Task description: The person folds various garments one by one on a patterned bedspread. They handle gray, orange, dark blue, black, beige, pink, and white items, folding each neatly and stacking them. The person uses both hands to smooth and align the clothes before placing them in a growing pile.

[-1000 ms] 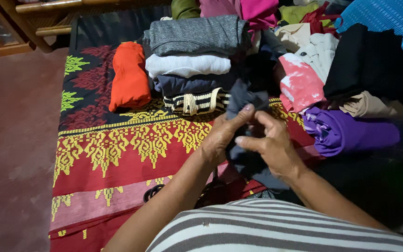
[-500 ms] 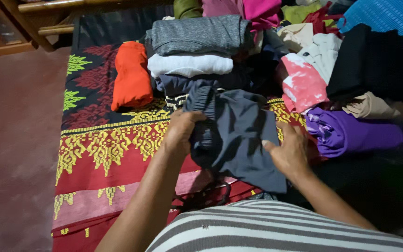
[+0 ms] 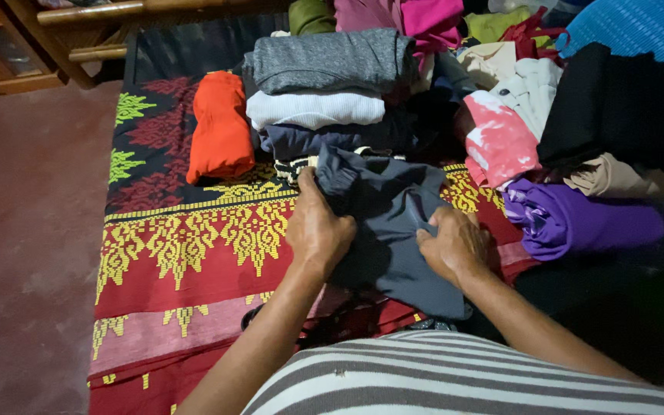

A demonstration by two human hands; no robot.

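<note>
At centre frame, my left hand [image 3: 318, 227] and right hand [image 3: 455, 244] pressed on a dark grey garment [image 3: 393, 215] spread over the red and yellow patterned cloth [image 3: 194, 246] that covered the floor. My left grip lay curled over the garment's left edge, fingers bunched on the fabric and the thumb pointing up toward the stack; whether cloth was actually pinched inside it could not be made out. My right grip was closed into a loose fist on the garment's right side, a fold of the grey fabric gathered under the knuckles. The garment's upper end touched a stack of folded clothes just above it: a striped black and cream piece [image 3: 295, 167] at the bottom, then a navy piece [image 3: 301, 138], a white ribbed piece [image 3: 313, 109] and a grey marled piece [image 3: 328, 60] on top. A folded orange garment [image 3: 219, 127] lay just beside the stack, toward the upper left. At the right of the frame sat a rolled purple garment [image 3: 578, 219], a pink and white piece [image 3: 497, 138] and a black piece [image 3: 609, 104] in an unsorted heap. My striped shirt [image 3: 439, 380] filled the bottom edge.
</note>
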